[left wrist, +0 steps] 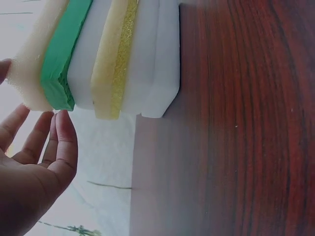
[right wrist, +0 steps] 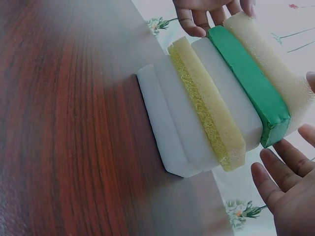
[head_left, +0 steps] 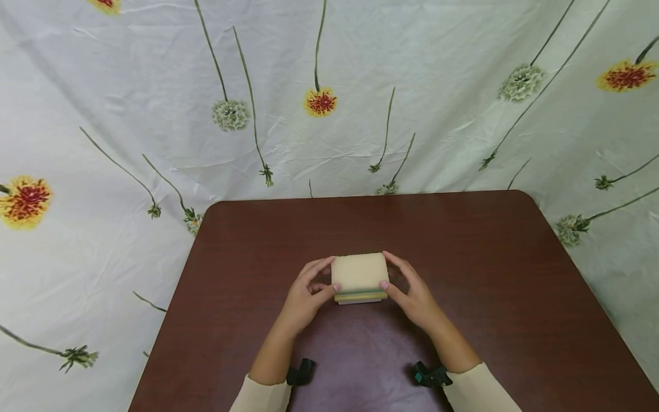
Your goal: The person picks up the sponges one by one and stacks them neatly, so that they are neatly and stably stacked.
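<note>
A stack of sponges and blocks stands on the table, topped by a cream sponge [head_left: 358,272]. My left hand [head_left: 301,298] grips its left end, thumb at the front corner and fingers at the side and back. At the opposite end, my right hand [head_left: 419,300] holds it the same way. Beneath it in the right wrist view are a green block [right wrist: 251,81], a white block [right wrist: 229,83], a yellow two-layer sponge [right wrist: 206,105] and two more white blocks, the lowest white block [right wrist: 160,123] resting on the wood. The layers sit slightly out of line.
The dark reddish-brown table [head_left: 257,240] has rounded far corners. Behind and beside it hangs a white flower-print cloth [head_left: 437,57]. A black wrist device [head_left: 301,372] is on the left wrist, another black wrist device [head_left: 431,375] on the right.
</note>
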A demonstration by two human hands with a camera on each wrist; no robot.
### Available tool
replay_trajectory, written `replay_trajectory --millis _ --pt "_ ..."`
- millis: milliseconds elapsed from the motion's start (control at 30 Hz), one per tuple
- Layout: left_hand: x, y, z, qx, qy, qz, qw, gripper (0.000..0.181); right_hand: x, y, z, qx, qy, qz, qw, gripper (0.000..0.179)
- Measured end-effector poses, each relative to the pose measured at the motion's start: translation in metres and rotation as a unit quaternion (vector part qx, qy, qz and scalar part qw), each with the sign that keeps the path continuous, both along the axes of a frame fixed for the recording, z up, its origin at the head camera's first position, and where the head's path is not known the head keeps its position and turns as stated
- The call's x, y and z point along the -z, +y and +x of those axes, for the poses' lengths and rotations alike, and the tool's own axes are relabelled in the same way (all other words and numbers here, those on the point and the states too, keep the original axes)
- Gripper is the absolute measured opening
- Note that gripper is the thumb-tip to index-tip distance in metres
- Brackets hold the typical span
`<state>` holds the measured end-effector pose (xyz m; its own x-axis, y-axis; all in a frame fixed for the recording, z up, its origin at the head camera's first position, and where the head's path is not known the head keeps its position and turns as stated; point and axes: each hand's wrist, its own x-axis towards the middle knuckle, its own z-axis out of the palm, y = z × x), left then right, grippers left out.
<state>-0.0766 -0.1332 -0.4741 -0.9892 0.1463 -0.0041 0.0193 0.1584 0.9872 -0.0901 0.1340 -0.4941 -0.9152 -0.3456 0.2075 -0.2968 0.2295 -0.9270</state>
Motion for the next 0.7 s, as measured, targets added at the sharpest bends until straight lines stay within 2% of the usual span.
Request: replay_trajectory --millis 267,433,567,700 --pt "0.002 0.002 0.002 -0.002 0.003 0.007 1.0 0.057 0.0 0.0 0.001 -0.002 0.0 -0.012 0.9999 0.063" --pt "0.001 -0.002 0.004 -0.014 0.012 0.008 0.9998 0.055 -0.001 0.001 0.0 -0.004 0.009 -0.018 0.9998 0.064" --pt "-0.002 -0.008 0.004 -0.042 0.023 0.011 0.9988 0.048 -0.002 0.004 -0.003 0.015 0.027 -0.04 0.9988 0.062" --pt "-0.006 -0.013 0.005 -0.082 0.038 0.039 0.9951 0.039 -0.007 0.007 -0.005 0.044 0.041 -0.064 0.9961 0.057"
